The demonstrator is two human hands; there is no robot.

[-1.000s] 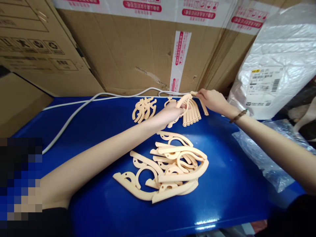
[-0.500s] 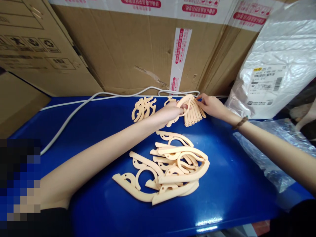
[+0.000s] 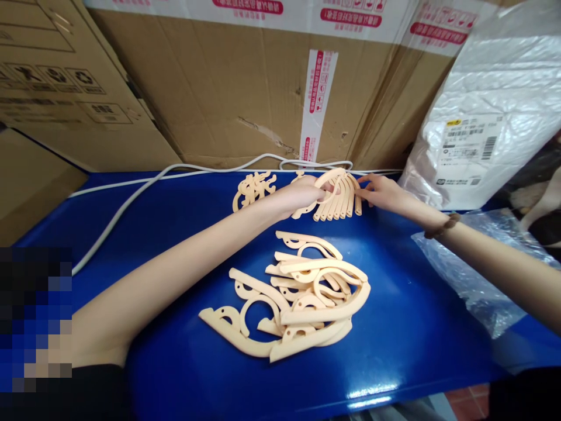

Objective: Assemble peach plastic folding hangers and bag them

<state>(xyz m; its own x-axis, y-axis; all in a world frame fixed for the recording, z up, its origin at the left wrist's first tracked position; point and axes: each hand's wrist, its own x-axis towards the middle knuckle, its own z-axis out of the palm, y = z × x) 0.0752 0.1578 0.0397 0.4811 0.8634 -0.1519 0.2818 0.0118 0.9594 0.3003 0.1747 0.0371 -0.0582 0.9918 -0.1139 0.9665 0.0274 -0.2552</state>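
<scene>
Fingers spread, your right hand (image 3: 381, 194) touches the row of curved strips (image 3: 343, 203); your left hand (image 3: 307, 196) pinches a looped piece (image 3: 328, 175) beside it. On the blue table (image 3: 403, 333), the big pile (image 3: 319, 317) lies nearest you, the row beyond it, small curved pieces (image 3: 254, 188) farther left.

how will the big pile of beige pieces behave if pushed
The big pile of beige pieces would likely spread rather than move as one, since they overlap at different angles. Each looks fairly stiff, holding its curve. They may slide on the glossy blue table.
</scene>
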